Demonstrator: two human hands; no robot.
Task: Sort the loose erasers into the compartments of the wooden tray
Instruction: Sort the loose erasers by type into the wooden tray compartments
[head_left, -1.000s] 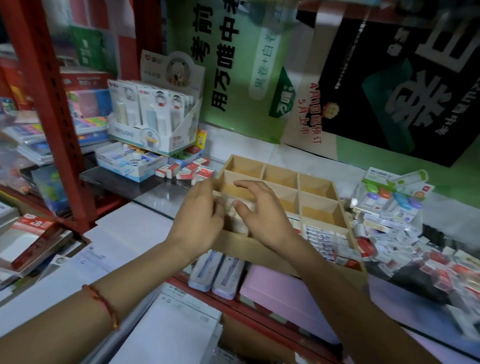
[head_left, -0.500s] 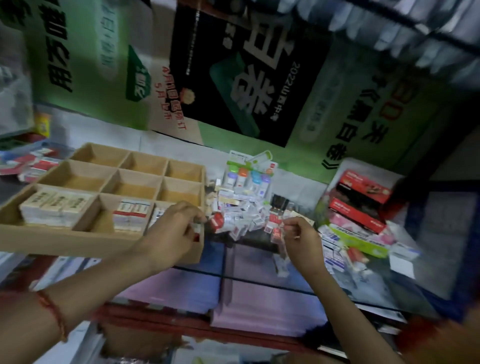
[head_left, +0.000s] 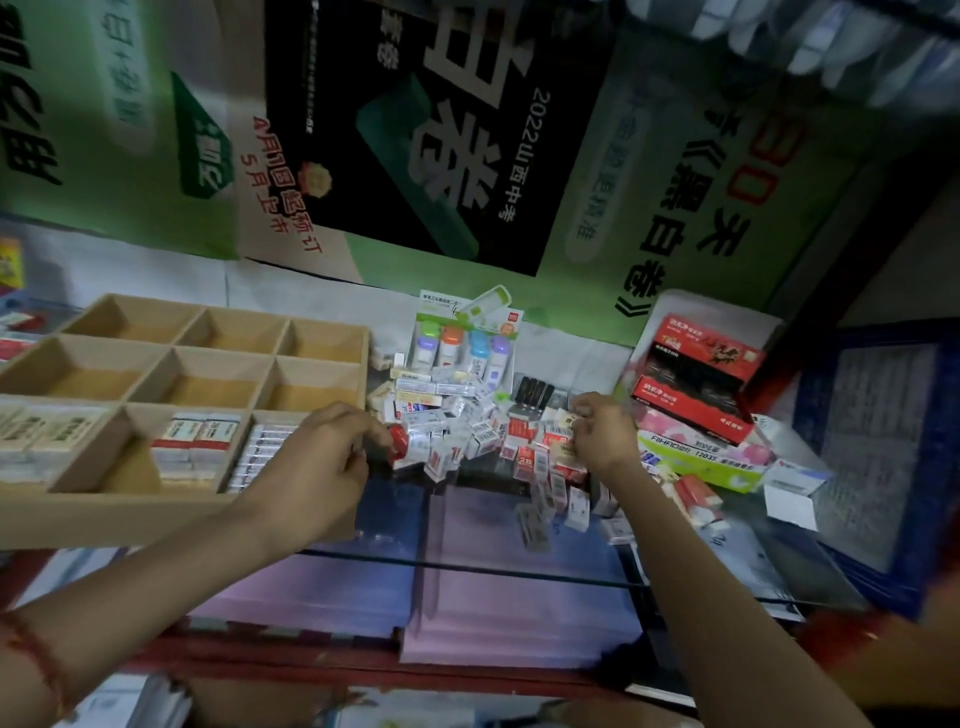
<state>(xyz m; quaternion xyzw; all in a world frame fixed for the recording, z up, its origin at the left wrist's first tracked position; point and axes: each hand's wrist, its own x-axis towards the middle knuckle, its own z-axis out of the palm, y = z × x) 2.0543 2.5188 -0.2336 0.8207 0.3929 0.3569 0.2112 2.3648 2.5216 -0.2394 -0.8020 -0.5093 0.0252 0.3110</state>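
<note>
At the glass table (head_left: 519, 551), a person's left hand (head_left: 322, 457) curls round a red-and-white eraser (head_left: 402, 441) at the edge of the loose erasers (head_left: 467, 426), while the right hand (head_left: 597, 436) pinches a pale eraser (head_left: 569, 418) from the heap. The wooden tray (head_left: 130, 512), its front compartments partly filled, sits just left.

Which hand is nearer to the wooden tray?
Left. The left hand is at the wooden tray's near right corner; the right hand is over the loose erasers, farther right.
</note>
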